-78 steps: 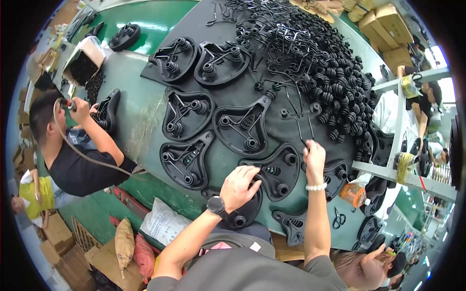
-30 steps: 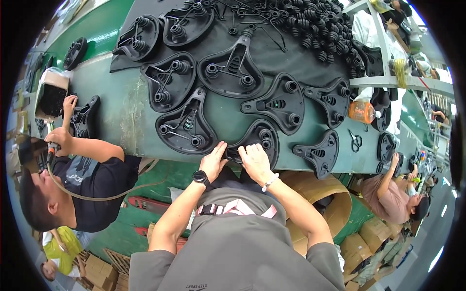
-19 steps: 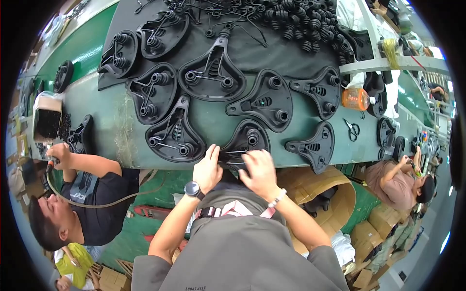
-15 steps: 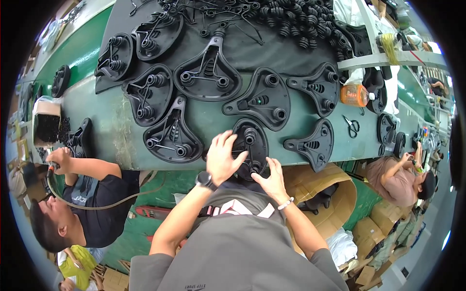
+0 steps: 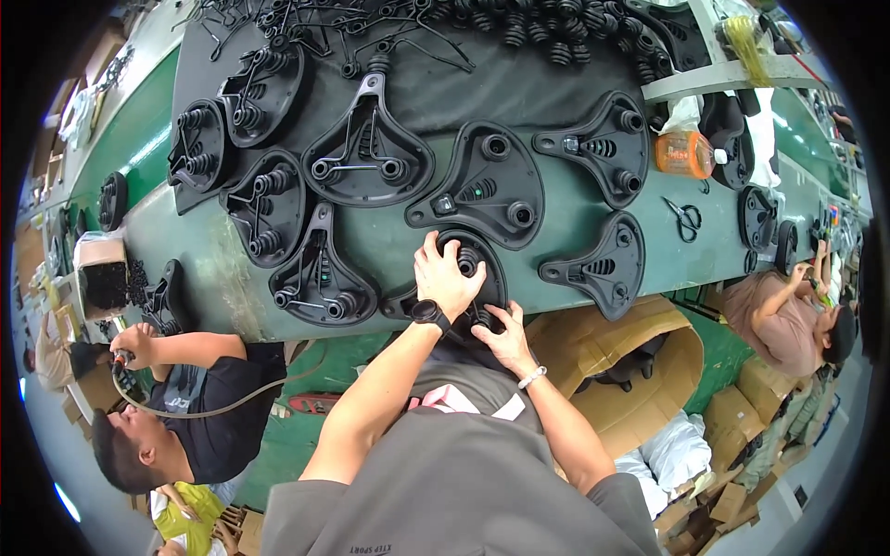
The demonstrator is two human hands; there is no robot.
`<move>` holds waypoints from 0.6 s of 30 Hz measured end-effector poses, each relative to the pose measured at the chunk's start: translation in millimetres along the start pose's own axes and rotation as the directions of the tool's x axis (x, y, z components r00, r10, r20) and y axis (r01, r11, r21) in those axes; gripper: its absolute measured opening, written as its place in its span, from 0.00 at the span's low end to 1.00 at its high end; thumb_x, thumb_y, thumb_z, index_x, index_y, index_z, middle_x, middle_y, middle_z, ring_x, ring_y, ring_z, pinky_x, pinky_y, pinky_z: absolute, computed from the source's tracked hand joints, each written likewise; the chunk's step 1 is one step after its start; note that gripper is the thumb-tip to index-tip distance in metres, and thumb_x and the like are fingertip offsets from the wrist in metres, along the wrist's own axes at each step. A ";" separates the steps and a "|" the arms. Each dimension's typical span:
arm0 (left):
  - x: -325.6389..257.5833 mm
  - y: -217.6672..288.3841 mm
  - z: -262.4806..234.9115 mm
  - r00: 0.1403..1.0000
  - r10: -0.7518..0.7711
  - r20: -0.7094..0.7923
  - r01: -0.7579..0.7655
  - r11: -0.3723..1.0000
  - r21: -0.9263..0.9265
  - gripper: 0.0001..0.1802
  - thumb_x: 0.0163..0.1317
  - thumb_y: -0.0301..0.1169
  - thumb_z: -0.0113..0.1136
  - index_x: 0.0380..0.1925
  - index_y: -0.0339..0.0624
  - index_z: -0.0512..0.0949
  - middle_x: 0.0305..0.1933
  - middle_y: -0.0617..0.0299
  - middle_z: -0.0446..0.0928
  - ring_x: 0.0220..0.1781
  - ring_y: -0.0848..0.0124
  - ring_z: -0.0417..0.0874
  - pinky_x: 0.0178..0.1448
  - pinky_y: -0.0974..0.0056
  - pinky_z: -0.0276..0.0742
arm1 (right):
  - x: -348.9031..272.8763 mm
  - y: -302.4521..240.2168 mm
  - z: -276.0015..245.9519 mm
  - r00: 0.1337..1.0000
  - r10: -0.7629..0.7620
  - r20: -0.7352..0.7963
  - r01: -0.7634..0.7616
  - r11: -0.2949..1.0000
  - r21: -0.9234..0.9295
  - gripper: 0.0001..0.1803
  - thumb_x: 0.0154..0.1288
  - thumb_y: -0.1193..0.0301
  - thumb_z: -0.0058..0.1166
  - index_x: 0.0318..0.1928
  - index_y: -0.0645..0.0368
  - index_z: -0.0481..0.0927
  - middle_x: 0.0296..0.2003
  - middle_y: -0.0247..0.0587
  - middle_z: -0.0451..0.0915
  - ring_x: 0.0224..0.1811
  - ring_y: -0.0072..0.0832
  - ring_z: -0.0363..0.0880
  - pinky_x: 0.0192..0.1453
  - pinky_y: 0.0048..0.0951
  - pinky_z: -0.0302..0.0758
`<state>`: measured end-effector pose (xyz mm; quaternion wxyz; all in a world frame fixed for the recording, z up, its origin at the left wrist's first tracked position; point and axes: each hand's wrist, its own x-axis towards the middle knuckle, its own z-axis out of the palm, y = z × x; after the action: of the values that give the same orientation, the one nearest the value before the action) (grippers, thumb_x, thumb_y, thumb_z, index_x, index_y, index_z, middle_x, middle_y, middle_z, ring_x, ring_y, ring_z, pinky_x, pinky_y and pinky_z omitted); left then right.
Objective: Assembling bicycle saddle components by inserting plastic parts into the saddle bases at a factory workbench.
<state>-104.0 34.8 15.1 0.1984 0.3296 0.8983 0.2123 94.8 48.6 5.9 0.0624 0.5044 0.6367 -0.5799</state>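
I have a black saddle base (image 5: pixel 468 278) lying underside up at the near edge of the green worktop (image 5: pixel 213 269), right in front of my body. My left hand (image 5: pixel 447 276) lies flat over its near half, fingers spread toward the coil spring (image 5: pixel 466 260) seated in it, pressing down and not closed around anything. My right hand (image 5: pixel 501 335) grips the rear rim of the same base from below the worktop edge, fingers curled on it; whether a small part sits between those fingers I cannot tell.

To do this step well, I judge that the base has to stay pinned flat. It overhangs the edge a little, so my left palm should bear straight down while my right pulls or seats the part at the rim, otherwise the piece will tip toward me. The spring looks upright in its socket; I would keep my fingertips beside it, not on top, so it does not cock sideways.

The neighbours are close: another saddle base with a wire rail (image 5: pixel 322 278) lies just to my left and a bare one (image 5: pixel 601 264) just to my right, neither touching mine. I should keep my elbows in so I do not shove them. The scissors (image 5: pixel 684 219) and the orange bottle (image 5: pixel 684 153) sit well apart, further right.
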 end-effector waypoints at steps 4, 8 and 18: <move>-2.7 -7.5 4.2 1.000 -0.006 0.020 0.007 1.000 -0.007 0.37 0.52 0.49 0.72 0.58 0.38 0.76 0.70 0.42 0.64 0.64 0.42 0.69 0.67 0.43 0.70 | -1.0 -9.0 1.9 0.999 -0.028 -0.018 0.026 0.994 -0.104 0.47 0.53 0.51 0.76 0.68 0.59 0.70 0.72 0.69 0.59 0.73 0.56 0.65 0.75 0.44 0.67; -6.7 -20.8 0.3 0.997 0.074 -0.038 -0.078 0.990 -0.117 0.54 0.52 0.58 0.73 0.70 0.37 0.63 0.71 0.40 0.62 0.68 0.39 0.66 0.71 0.42 0.67 | -0.7 -5.8 11.5 0.996 0.026 -0.082 -0.016 0.992 0.122 0.64 0.52 0.59 0.80 0.77 0.71 0.48 0.70 0.63 0.67 0.73 0.46 0.67 0.77 0.38 0.64; -29.9 -79.7 -37.4 0.935 -0.048 0.350 0.118 0.976 -0.183 0.61 0.45 0.69 0.73 0.66 0.27 0.70 0.56 0.37 0.81 0.59 0.44 0.83 0.65 0.48 0.78 | -2.7 -5.2 3.2 0.995 0.043 0.091 -0.077 0.908 0.412 0.55 0.58 0.71 0.72 0.79 0.61 0.51 0.70 0.44 0.68 0.70 0.33 0.68 0.76 0.34 0.64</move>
<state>-142.0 -50.0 11.8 0.3933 0.3015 0.8368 0.2326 90.7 45.5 10.1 -0.0031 0.5019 0.4802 -0.7194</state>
